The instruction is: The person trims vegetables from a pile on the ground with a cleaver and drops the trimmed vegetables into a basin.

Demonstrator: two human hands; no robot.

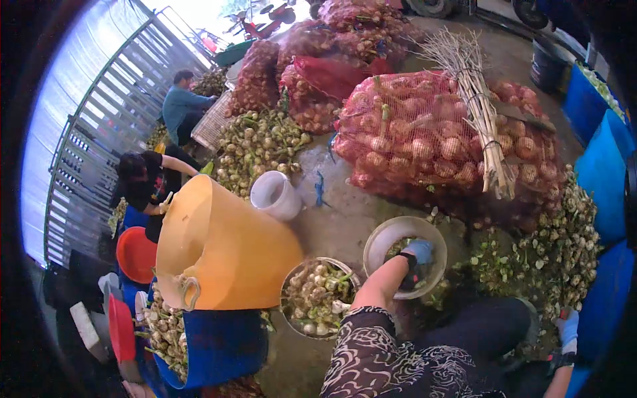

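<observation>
My left hand (pixel 418 251), in a blue glove with a dark band at the wrist, reaches into a pale round bucket (pixel 434 287). Some green and brown scraps lie inside it, and the fingers are too unclear to show whether they grip anything. Far to the right, my right hand (pixel 568 330) wears a light blue and white glove. Its fingers look curled, but what they hold is too small to make out. It is beside a heap of garlic bulbs (pixel 564 242). Just left of the pale bucket stands another bucket (pixel 290 321) filled with garlic bulbs.
A large yellow tub (pixel 232 245) rises at left, near a small white bucket (pixel 275 196). Full red mesh sacks (pixel 411 126) carry a bundle of dry stalks (pixel 478 99). Two people, one in black (pixel 142 174) and one in teal (pixel 182 103), work at left. Blue barrels (pixel 604 172) line the right.
</observation>
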